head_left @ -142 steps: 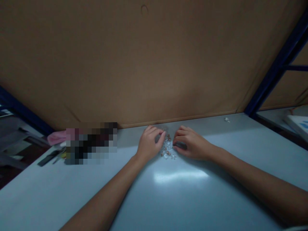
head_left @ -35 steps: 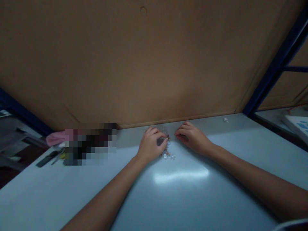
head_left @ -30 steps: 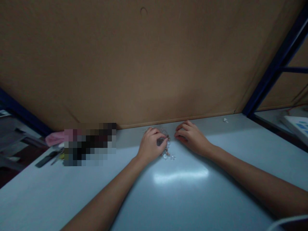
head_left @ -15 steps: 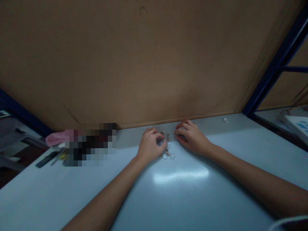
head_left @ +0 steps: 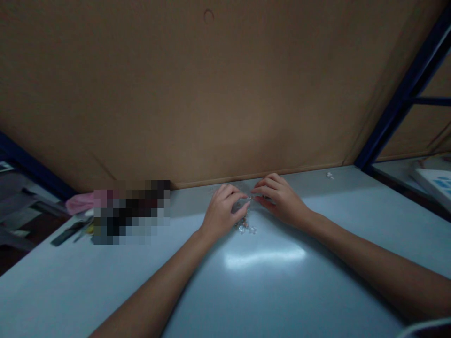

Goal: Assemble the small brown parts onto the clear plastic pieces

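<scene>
My left hand (head_left: 224,206) is over a small heap of clear pieces (head_left: 241,229) with copper-coloured bits among them. Its thumb and fingertips are closed on a small clear piece (head_left: 250,200). Just to the right is my right hand (head_left: 276,198), fingers bent and brought together in a pinch close to that same piece. What lies between the right fingertips is too small and partly hidden to name. Part of the heap is covered by the left hand. Both wrists are low over the grey-white table (head_left: 268,291).
A brown board (head_left: 225,103) stands along the table's back edge. At the left lie a pink cloth (head_left: 79,203), a dark flat object (head_left: 68,233) and a blurred-out area. A small white bit (head_left: 330,175) is at the back right, near the blue frame (head_left: 387,117).
My left hand's fingertips have moved right, away from the heap, with a clear piece. The right fingertips have shifted slightly left, so the two hands are closer together.
</scene>
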`<state>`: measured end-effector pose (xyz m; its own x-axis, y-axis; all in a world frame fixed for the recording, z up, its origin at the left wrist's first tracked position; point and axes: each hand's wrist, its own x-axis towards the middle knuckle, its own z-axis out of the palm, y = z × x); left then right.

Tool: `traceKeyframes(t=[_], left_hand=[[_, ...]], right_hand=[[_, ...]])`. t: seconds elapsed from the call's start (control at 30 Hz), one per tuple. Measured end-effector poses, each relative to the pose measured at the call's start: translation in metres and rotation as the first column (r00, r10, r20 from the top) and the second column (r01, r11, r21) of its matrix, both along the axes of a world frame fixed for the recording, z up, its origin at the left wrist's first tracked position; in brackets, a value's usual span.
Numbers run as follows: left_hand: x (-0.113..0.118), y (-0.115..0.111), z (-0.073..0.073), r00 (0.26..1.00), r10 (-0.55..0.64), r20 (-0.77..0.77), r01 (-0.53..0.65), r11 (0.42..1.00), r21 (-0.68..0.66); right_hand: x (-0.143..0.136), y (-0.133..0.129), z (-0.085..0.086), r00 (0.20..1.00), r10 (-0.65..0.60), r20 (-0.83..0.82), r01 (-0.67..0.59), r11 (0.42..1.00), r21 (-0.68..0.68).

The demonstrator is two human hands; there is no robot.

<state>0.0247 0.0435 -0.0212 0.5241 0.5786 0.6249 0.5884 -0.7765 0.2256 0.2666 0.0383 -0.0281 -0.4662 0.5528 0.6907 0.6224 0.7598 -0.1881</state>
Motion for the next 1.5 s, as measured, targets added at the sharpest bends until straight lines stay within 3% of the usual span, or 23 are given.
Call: traceKeyframes(t=[0.6, 0.87, 1.07, 1.3, 1.5], left_hand=[[-0.001, 0.003, -0.002, 0.998, -0.019, 0.055, 0.016, 0.999, 0.046], [-0.004, 0.003, 0.000, 0.976, 0.193, 0.102, -0.194, 0.981, -0.004], [-0.006, 0.006, -0.001, 0.932, 0.360, 0.050, -0.355, 0.930, -0.093], [-0.015, 0.012, 0.003, 0.833, 0.550, 0.052, -0.547, 0.835, -0.057], [-0.021, 0.016, 0.002, 0.798, 0.602, -0.019, -0.602, 0.798, -0.018]], right_hand=[[0.003, 0.002, 0.002, 0.999, 0.041, -0.009, -0.040, 0.997, 0.062], [0.004, -0.007, 0.012, 0.995, -0.102, -0.010, 0.102, 0.995, -0.002], [0.004, -0.007, 0.014, 0.992, -0.127, 0.024, 0.127, 0.992, -0.004], [0.004, -0.004, 0.010, 0.992, -0.127, 0.026, 0.127, 0.992, -0.007], [0.005, -0.005, 0.010, 0.995, -0.100, 0.013, 0.101, 0.995, -0.021]])
